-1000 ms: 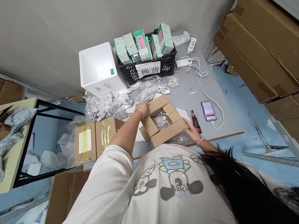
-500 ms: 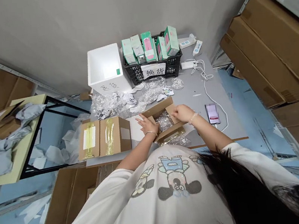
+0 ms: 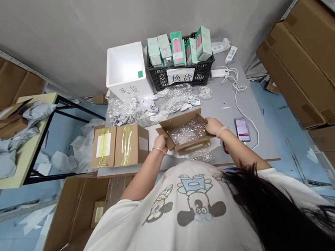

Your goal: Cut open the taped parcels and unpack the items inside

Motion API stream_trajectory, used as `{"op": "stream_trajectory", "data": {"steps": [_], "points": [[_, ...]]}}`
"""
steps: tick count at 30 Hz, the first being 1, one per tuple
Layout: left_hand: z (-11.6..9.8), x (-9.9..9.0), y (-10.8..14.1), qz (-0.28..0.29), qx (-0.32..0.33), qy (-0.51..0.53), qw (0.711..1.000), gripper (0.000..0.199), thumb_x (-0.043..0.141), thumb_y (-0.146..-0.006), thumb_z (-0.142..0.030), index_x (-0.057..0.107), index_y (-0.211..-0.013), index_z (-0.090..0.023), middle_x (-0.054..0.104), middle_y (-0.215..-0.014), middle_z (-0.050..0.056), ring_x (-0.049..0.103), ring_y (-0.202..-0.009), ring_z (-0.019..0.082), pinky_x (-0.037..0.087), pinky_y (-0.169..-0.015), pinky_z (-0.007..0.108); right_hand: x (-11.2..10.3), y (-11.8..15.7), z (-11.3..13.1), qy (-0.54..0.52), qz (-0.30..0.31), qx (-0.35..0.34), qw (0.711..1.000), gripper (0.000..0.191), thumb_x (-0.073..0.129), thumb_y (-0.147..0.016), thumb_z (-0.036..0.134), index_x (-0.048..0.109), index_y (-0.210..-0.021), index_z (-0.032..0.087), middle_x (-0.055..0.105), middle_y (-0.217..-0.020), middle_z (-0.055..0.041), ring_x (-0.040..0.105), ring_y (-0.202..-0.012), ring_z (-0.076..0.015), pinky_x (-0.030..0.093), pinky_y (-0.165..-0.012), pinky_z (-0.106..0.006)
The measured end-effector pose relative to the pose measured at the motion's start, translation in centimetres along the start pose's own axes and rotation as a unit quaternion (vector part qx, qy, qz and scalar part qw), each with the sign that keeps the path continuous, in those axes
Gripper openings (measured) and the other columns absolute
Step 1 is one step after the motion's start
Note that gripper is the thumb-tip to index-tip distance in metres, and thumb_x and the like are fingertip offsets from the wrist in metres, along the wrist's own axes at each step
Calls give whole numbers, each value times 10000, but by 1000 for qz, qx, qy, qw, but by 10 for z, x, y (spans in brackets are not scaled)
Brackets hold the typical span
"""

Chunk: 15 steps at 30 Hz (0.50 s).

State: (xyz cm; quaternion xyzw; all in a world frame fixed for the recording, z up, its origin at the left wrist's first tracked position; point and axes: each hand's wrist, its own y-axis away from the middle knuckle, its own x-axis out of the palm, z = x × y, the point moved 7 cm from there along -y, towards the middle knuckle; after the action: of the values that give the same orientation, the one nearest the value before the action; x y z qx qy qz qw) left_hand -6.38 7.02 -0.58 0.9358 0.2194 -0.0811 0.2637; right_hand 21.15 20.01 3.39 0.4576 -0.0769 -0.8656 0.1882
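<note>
An open cardboard box (image 3: 186, 144) is between my two hands near the table's front edge, with clear bubble wrap (image 3: 188, 132) showing inside it. My left hand (image 3: 161, 142) is closed on the box's left end. At the right end, my right hand (image 3: 213, 126) grips the cardboard with its fingers curled. More clear wrap (image 3: 198, 156) lies just in front of the box. Two taped cardboard boxes (image 3: 103, 148) (image 3: 127, 145) stand side by side to the left of my left hand.
Behind are a white foam box (image 3: 130, 86), a black crate (image 3: 199, 75) of green boxes, and crumpled wrap (image 3: 126, 109). A phone (image 3: 242, 129) and white cables (image 3: 240, 107) lie right. A large open carton (image 3: 72, 227) stands on the floor at left.
My left hand has gone from spread fingers on the box to a closed grip at its left end. My right hand has moved to the right end. The box is opened wider, and the view has shifted.
</note>
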Motion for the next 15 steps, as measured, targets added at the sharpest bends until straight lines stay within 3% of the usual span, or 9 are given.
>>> {"op": "stream_trajectory", "data": {"steps": [3, 6, 10, 13, 15], "points": [[-4, -18, 3, -4, -19, 186, 982, 318, 525, -731, -255, 590, -1032, -176, 692, -870, 73, 702, -912, 243, 603, -795, 407, -14, 33, 6, 29, 61, -128, 990, 393, 519, -848, 129, 640, -1221, 164, 696, -1169, -115, 616, -1122, -281, 449, -974, -374], [-7, -21, 11, 18, -27, 349, 936, 360, 510, -738, -240, 602, -1080, -174, 708, -1029, 82, 666, -1074, 258, 564, -923, 440, -3, 72, 8, 25, 89, -201, 975, 565, 473, -836, 79, 539, -1383, 202, 595, -1364, -67, 531, -1273, -256, 391, -1086, -393], [-1, -7, 33, 41, -7, 407, 913, 343, 478, -829, -336, 630, -1095, -181, 702, -1132, 89, 628, -1159, 256, 547, -949, 434, 42, 104, 5, 73, 106, -163, 978, 774, 460, -795, 35, 303, -1539, 180, 323, -1570, -92, 300, -1444, -314, 282, -1166, -493], [13, 17, 52, 102, -19, 403, 909, 404, 456, -890, -464, 631, -1132, -193, 689, -1186, 96, 628, -1156, 263, 581, -872, 429, 76, 111, 10, 105, 119, -137, 978, 750, 434, -836, 54, 271, -1553, 205, 218, -1599, -100, 209, -1465, -379, 246, -1149, -593], [31, 28, 58, 89, -58, 382, 918, 401, 508, -890, -478, 628, -1136, -184, 700, -1155, 106, 652, -1114, 258, 605, -798, 389, 97, 113, 15, 113, 147, -152, 971, 734, 436, -850, 67, 275, -1551, 214, 220, -1596, -108, 227, -1462, -367, 258, -1149, -580]]}}
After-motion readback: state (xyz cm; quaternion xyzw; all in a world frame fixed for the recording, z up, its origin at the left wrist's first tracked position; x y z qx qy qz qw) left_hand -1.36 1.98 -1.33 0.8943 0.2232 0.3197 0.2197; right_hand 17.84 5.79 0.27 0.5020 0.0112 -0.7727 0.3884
